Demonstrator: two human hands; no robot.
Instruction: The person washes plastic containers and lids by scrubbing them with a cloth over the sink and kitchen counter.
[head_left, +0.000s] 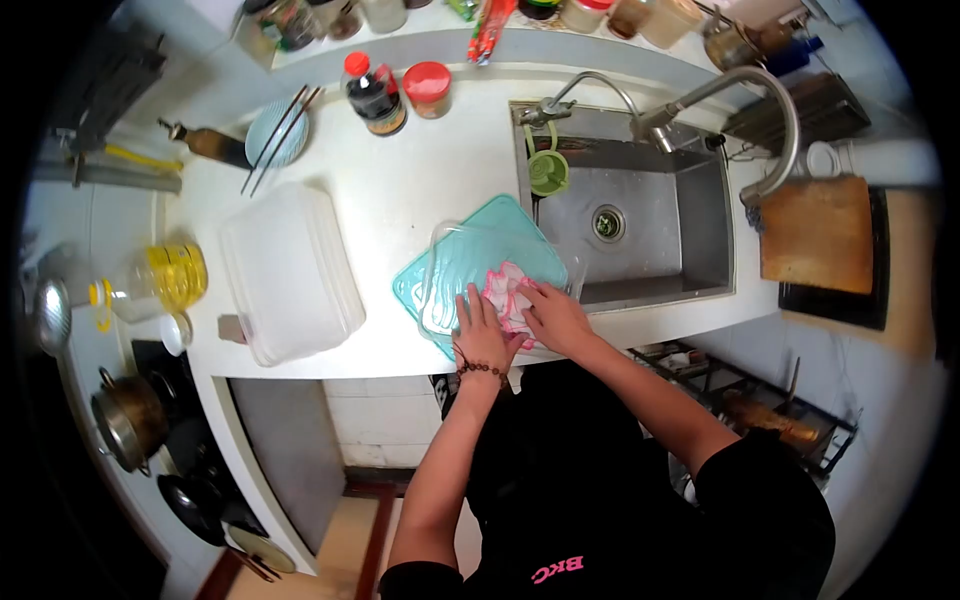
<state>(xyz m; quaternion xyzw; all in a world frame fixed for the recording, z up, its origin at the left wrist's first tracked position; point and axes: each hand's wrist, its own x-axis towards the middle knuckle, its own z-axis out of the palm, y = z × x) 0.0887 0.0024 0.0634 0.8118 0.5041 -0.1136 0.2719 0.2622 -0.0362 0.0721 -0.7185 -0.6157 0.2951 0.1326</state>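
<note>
A pink-and-white cloth [508, 287] lies crumpled on a clear plastic lid or tray [437, 300], which rests over a teal cutting board [500, 215] at the counter's front edge. My left hand [482, 335], with a beaded bracelet at the wrist, lies flat on the clear plastic beside the cloth, fingers stretched out. From the right, my right hand [558, 318] presses on the cloth with bent fingers; its grip underneath is partly hidden. A translucent plastic container [290, 275] sits on the counter to the left.
Right of the board is a steel sink [640, 230] with a faucet [775, 90] and a green strainer [547, 172]. Behind stand a soy sauce bottle [375, 98], a red-lidded jar [428, 88] and a bowl [278, 135] with chopsticks. An oil bottle [175, 277] stands left.
</note>
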